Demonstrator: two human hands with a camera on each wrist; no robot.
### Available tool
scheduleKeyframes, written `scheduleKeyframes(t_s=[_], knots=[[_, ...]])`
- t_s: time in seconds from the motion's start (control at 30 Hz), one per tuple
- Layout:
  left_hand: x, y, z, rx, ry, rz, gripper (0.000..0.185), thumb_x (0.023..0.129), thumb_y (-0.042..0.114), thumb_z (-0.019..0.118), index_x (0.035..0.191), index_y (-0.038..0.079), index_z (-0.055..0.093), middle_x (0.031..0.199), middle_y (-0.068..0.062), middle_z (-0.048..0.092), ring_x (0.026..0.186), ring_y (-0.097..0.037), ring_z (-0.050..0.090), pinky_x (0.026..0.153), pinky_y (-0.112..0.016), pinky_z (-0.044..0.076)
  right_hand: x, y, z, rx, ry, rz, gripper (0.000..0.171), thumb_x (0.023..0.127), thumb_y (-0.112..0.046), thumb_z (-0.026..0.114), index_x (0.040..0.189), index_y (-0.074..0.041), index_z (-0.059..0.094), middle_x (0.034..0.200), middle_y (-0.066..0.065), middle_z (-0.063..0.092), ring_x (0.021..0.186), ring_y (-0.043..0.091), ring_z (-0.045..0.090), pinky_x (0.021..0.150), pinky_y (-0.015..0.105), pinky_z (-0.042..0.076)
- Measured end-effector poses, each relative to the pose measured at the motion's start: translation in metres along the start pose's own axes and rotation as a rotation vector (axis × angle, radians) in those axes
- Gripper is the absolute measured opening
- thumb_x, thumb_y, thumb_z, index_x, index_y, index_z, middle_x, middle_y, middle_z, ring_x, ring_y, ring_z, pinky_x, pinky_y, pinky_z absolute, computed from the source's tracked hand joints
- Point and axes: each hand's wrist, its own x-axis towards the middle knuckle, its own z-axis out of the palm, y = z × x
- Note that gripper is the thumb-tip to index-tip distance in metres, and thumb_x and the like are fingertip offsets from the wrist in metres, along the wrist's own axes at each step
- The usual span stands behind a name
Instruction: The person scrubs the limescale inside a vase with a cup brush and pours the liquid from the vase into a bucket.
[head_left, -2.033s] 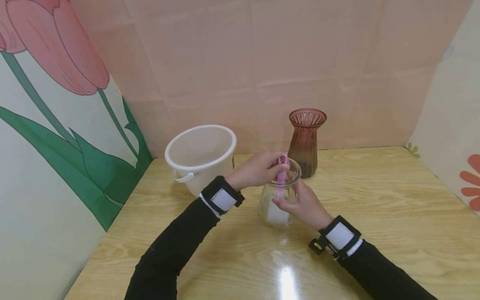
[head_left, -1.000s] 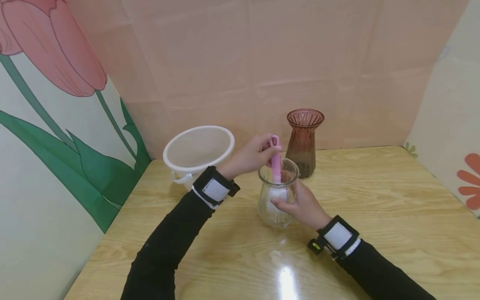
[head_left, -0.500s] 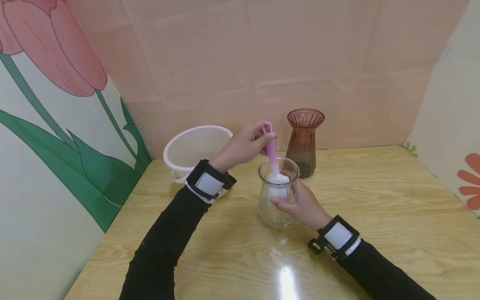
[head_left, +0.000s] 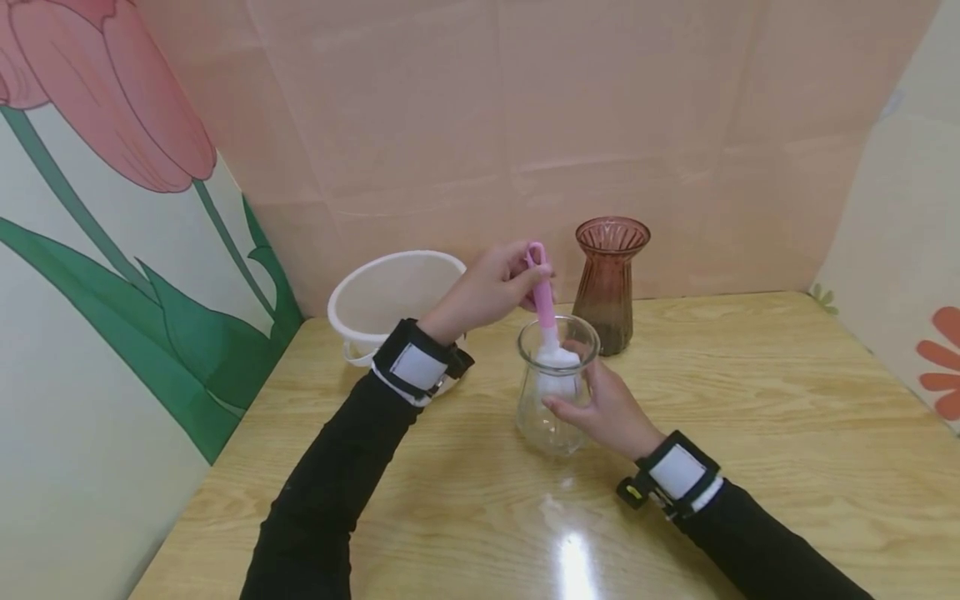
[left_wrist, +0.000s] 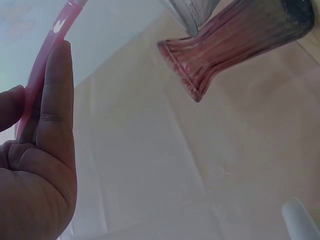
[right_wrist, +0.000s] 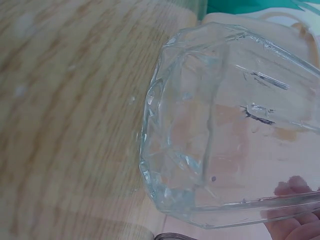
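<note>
1. Here the left hand (head_left: pixel 491 287) pinches the top of a pink-handled brush (head_left: pixel 542 296), fingers and thumb closed round the handle; the left wrist view shows the handle lying along the fingers (left_wrist: pixel 52 100).
2. The brush's white sponge head (head_left: pixel 557 371) sits in the neck of the clear glass jar (head_left: pixel 553 417), which stands upright on the wooden table (head_left: pixel 750 433), in front of the dark red ribbed vase (head_left: pixel 611 279) and to the right of the white bucket (head_left: pixel 390 296).
3. The right hand (head_left: pixel 607 412) grips the jar from its right side, fingers curled round the wall; the right wrist view shows fingertips (right_wrist: pixel 295 220) through the glass.
4. The step in hand looks like scrubbing the inside of the jar, caught at the top of a stroke.
5. The next move probably calls for a firm hold on the jar, so it neither tips nor slides, while the brush either plunges straight down or lifts clear of the rim without catching the narrow neck.
6. Two seconds ago the left hand was low over the mouth and the sponge sat at the bottom of the jar; a second ago it was halfway up.
7. Since half a second ago little has changed: the handle stands about as high, and the right hand has kept its grip.
8. The jar, vase and bucket have stayed in place.
</note>
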Motion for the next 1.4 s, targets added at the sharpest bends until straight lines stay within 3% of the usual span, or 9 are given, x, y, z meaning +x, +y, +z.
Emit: scheduleKeyframes(t_s=[0.3,0.63,0.8,0.97,1.13,1.4], knots=[[-0.003,-0.013,0.008,0.012,-0.029,-0.034,0.010,0.100,0.003,0.053,0.096,-0.006,0.057,0.083,-0.015,0.066,0.070,-0.021,0.066,0.065,-0.033,0.058,0.001,0.001,0.002,-0.007,0.010,-0.018,0.070,0.080,-0.015,0.081,0.138,-0.002,0.042,0.132,0.018,0.052,0.116,0.034,0.052,0.095,0.054,0.042],[-0.005,-0.027,0.023,0.064,-0.130,-0.105,0.011,0.100,0.006,0.054,0.096,-0.003,0.056,0.078,-0.013,0.062,0.068,-0.021,0.065,0.063,-0.029,0.057,0.002,0.002,0.001,-0.014,0.002,-0.032,0.076,0.081,-0.020,0.081,0.143,-0.009,0.039,0.141,0.012,0.048,0.125,0.031,0.047,0.103,0.052,0.038],[-0.005,-0.035,0.030,0.061,-0.163,-0.095,0.009,0.099,0.004,0.053,0.094,-0.003,0.056,0.076,-0.012,0.061,0.067,-0.021,0.065,0.062,-0.030,0.057,0.001,0.003,0.001,-0.011,-0.005,-0.028,0.079,0.081,-0.021,0.080,0.147,-0.015,0.035,0.144,0.009,0.047,0.128,0.029,0.045,0.104,0.052,0.036],[-0.005,-0.038,0.035,0.199,-0.234,-0.053,0.010,0.100,0.009,0.053,0.092,0.003,0.056,0.076,-0.006,0.060,0.066,-0.014,0.061,0.060,-0.023,0.053,0.001,0.003,0.001,-0.013,-0.012,-0.025,0.083,0.083,-0.021,0.079,0.150,-0.021,0.030,0.146,0.006,0.044,0.130,0.026,0.043,0.106,0.050,0.035],[-0.006,-0.033,0.037,0.293,-0.302,-0.010,0.008,0.100,0.011,0.055,0.095,0.006,0.059,0.075,-0.005,0.059,0.065,-0.011,0.055,0.059,-0.021,0.047,0.001,0.000,0.002,-0.003,-0.029,-0.027,0.095,0.084,-0.021,0.078,0.155,-0.027,0.016,0.155,0.003,0.030,0.135,0.024,0.037,0.109,0.047,0.032],[-0.004,-0.037,0.037,0.318,-0.322,0.036,0.007,0.098,0.012,0.058,0.101,0.008,0.063,0.076,-0.003,0.061,0.069,-0.013,0.058,0.062,-0.021,0.048,0.002,0.002,0.001,-0.021,-0.028,-0.017,0.097,0.086,-0.028,0.077,0.156,-0.032,0.010,0.156,0.000,0.027,0.136,0.023,0.036,0.109,0.047,0.031]])
